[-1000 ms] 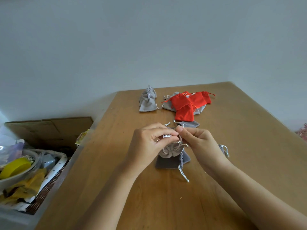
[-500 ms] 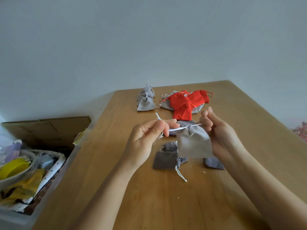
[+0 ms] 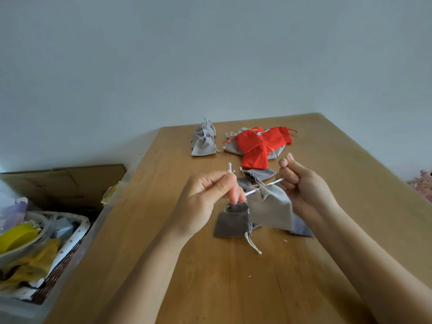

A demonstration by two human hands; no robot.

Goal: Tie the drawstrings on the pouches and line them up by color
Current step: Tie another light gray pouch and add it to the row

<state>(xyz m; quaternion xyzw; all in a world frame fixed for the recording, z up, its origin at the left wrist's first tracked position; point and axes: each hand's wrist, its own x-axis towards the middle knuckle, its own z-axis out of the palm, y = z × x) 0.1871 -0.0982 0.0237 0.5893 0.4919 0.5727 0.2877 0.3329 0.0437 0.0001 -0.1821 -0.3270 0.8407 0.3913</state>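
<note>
The left hand [image 3: 205, 199] and the right hand [image 3: 304, 185] hold a light grey pouch [image 3: 271, 206] above the wooden table [image 3: 233, 288]. Each hand is clamped on one side of its white drawstring [image 3: 251, 191]. The cord runs taut between the two fists, and the pouch hangs from it with its mouth gathered tight. The left thumb and forefinger pinch the cord, with a short free end poking up above the knuckles. The right fingers are curled over the other end.

Directly below, a dark grey pouch [image 3: 230, 224] lies flat on the wood, its pale cord trailing toward the person. Just past the hands rests another grey pouch [image 3: 263, 173], and a bluish-grey pouch [image 3: 301, 226] is half hidden under the right wrist.

Farther back is a loose heap of red pouches [image 3: 253, 146] lying over some pale grey ones. To the left of the heap is a short row of light grey pouches [image 3: 203, 141] — mouths cinched, one behind the next.

Off the table's left edge sit a lined wicker basket [image 3: 72, 239], a bowl holding something yellow [image 3: 17, 237] (what it is cannot be told), and a cardboard box [image 3: 65, 181].
</note>
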